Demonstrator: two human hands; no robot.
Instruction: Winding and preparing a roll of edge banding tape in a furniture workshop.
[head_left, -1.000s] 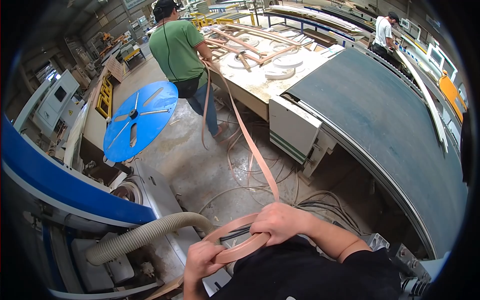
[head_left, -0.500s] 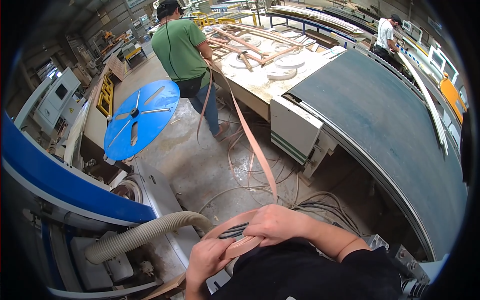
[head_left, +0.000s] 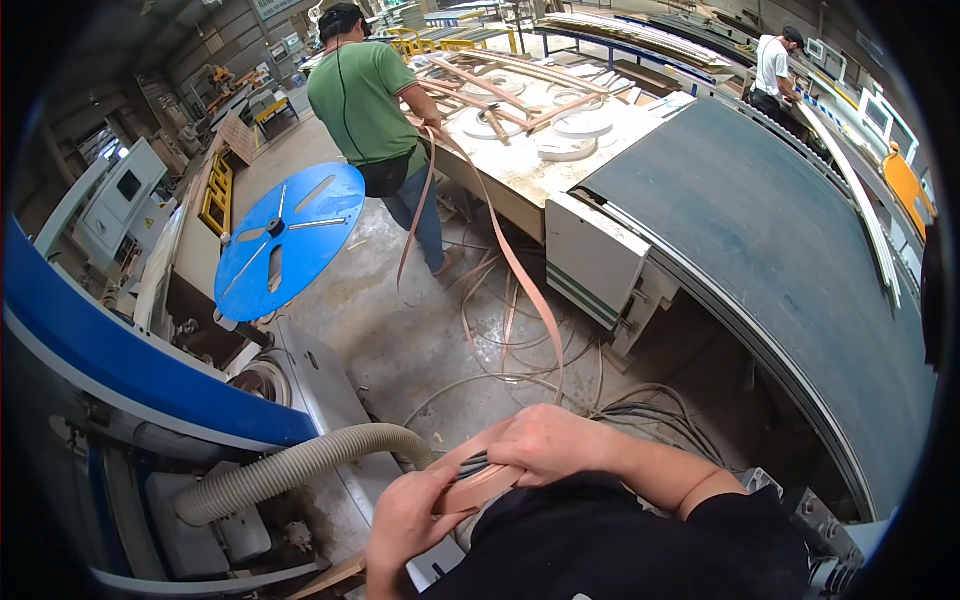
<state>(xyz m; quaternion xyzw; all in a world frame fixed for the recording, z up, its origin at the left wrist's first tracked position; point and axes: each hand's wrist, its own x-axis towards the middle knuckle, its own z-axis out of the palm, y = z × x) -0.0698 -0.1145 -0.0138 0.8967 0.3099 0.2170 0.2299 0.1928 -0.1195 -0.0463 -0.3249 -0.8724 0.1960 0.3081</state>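
Note:
A loose coil of pinkish-brown edge banding (head_left: 484, 488) is held close in front of my body. My left hand (head_left: 408, 520) closes on the near left part of the coil, thumb and fingers on either side of the band. My right hand (head_left: 548, 446) is wrapped round its right side, knuckles upward. From beside the right hand a long banding strip (head_left: 528, 285) runs up and away, sagging in a curve, to a co-worker in a green shirt (head_left: 362, 100), whose hands are at the strip near the far table.
To the left are a blue slotted disc (head_left: 290, 243) and a ribbed hose (head_left: 300, 468) on a machine. A dark conveyor belt (head_left: 740, 220) fills the right. Cables (head_left: 660, 420) and loose strips lie on the floor. Rolls and strips cover the far table (head_left: 500, 165); another person works at far right.
The strip between me and the co-worker sags in a rounder curve. My left hand has shifted its hold on the coil, its fingers and thumb now further apart. The right hand keeps its grip.

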